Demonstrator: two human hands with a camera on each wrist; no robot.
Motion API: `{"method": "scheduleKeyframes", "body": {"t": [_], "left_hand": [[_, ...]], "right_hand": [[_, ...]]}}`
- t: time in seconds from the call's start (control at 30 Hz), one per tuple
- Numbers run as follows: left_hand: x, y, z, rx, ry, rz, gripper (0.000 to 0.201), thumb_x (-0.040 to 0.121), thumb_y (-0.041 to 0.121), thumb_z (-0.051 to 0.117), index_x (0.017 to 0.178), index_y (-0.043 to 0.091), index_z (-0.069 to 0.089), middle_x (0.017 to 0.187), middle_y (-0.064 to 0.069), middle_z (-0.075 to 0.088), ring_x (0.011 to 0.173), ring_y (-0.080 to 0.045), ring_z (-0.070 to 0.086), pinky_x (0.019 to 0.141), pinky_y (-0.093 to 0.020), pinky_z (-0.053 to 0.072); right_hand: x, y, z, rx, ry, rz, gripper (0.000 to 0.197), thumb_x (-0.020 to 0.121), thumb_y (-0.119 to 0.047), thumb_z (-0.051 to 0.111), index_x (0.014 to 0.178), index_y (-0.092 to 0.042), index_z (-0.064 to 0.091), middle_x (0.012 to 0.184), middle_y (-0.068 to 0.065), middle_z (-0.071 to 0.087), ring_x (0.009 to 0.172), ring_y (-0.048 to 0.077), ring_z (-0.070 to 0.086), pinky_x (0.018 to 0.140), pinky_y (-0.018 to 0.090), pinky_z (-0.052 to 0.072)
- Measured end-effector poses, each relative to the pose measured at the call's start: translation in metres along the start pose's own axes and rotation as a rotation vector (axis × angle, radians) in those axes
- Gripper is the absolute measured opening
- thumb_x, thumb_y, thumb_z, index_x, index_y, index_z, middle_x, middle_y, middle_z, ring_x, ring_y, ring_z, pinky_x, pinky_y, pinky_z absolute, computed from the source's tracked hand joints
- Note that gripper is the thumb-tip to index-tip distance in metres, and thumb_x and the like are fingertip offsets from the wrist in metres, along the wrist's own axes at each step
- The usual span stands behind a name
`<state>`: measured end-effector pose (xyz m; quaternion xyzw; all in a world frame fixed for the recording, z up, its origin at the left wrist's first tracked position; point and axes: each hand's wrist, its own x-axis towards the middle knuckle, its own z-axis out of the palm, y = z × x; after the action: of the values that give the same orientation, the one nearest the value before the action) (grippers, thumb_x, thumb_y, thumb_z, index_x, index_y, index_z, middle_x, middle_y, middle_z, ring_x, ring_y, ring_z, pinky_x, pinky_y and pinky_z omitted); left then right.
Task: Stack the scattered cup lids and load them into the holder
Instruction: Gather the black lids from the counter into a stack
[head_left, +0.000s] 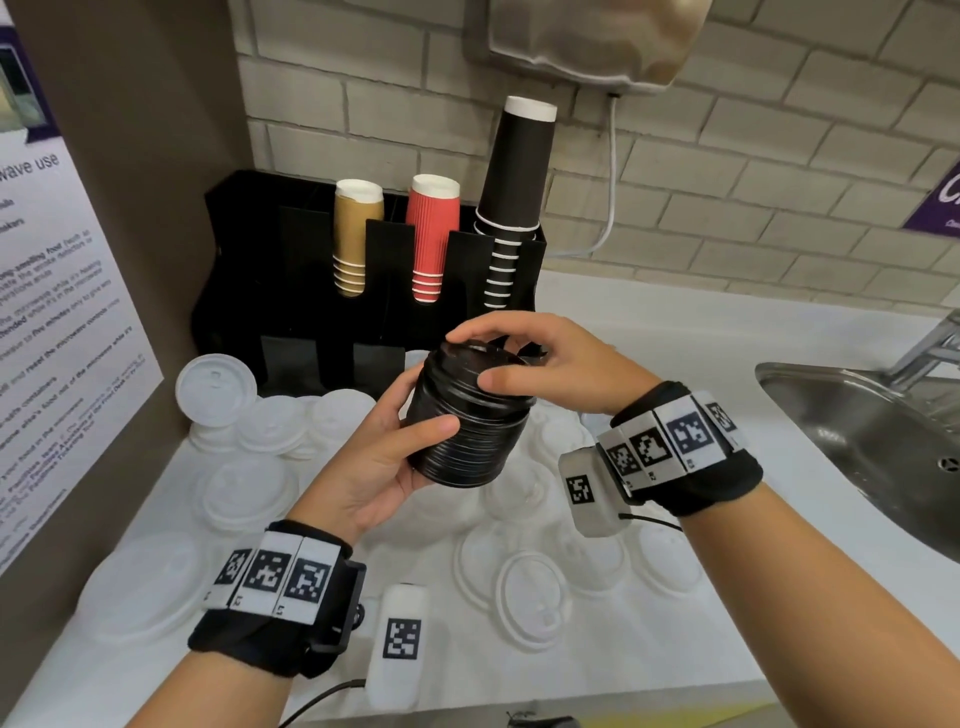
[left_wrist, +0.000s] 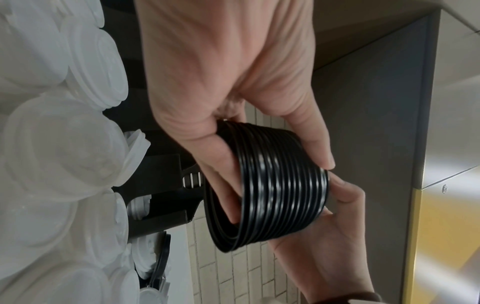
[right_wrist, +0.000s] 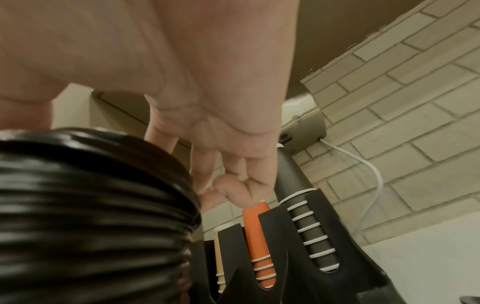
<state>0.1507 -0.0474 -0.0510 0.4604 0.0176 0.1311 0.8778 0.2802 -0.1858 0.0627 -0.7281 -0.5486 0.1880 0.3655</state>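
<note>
While the white counter (head_left: 675, 332) runs from the brown side panel (head_left: 171, 130) to the steel sink (head_left: 857, 431) under a pale brick wall (head_left: 779, 156), most of its near surface lies under scattered white lids (head_left: 530, 597), many overlapping and one propped on edge (head_left: 215, 387) at the left. At the back stands the black holder (head_left: 249, 270), its upper slots filled with a tan cup stack (head_left: 356, 234), a red cup stack (head_left: 431, 236) and a taller black cup stack (head_left: 511, 192); the lower front slots sit directly behind the hands, and the pile of white lids crowds up against the holder's base. A dispenser (head_left: 587, 36) hangs on the wall above, a white cable (head_left: 613, 171) trailing down from it.

Held in the air in front of the holder, tilted, is the stack of black lids (head_left: 467, 421). The left hand (head_left: 374, 457) cups it from below, thumb across the near side and fingers (left_wrist: 221, 164) wrapped round the far side. The right hand (head_left: 540, 364) grips the top of the stack, thumb pressed on its side and fingertips curled over the upper rim. In the right wrist view the little finger (right_wrist: 233, 191) is tucked in, clear of the stack. Both wrists carry black bands with coded tags (head_left: 275, 574).
</note>
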Motion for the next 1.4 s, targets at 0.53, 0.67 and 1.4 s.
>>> {"method": "scheduleKeyframes", "body": {"t": [0.53, 0.67, 1.4], "left_hand": [[0.000, -0.002, 0.006, -0.004, 0.031, -0.009, 0.060, 0.072, 0.011, 0.073, 0.127, 0.030, 0.057, 0.112, -0.002, 0.072, 0.104, -0.022, 0.070, 0.071, -0.032, 0.058], [-0.001, 0.000, 0.010, -0.010, 0.005, 0.001, 0.070, 0.061, 0.018, 0.088, 0.124, 0.031, 0.060, 0.112, -0.003, 0.071, 0.104, -0.022, 0.069, 0.071, -0.031, 0.058], [0.011, 0.008, 0.006, -0.060, 0.082, 0.045, 0.027, 0.079, 0.036, 0.061, 0.103, 0.033, 0.072, 0.113, 0.005, 0.072, 0.105, -0.015, 0.069, 0.072, -0.032, 0.059]], "right_hand": [[-0.007, -0.005, -0.002, -0.063, -0.011, -0.108, 0.045, 0.081, -0.005, 0.073, 0.123, -0.016, 0.063, 0.121, 0.000, 0.061, 0.116, 0.013, 0.055, 0.099, 0.044, 0.047], [-0.009, -0.004, -0.004, -0.056, -0.010, -0.102, 0.045, 0.080, -0.005, 0.073, 0.123, -0.017, 0.062, 0.122, 0.000, 0.061, 0.116, 0.013, 0.055, 0.099, 0.042, 0.047], [-0.131, 0.159, -0.094, -0.680, -0.126, 1.156, 0.063, 0.068, -0.056, 0.077, 0.110, -0.025, 0.041, 0.111, 0.001, 0.048, 0.097, 0.022, 0.049, 0.079, 0.031, 0.036]]}}
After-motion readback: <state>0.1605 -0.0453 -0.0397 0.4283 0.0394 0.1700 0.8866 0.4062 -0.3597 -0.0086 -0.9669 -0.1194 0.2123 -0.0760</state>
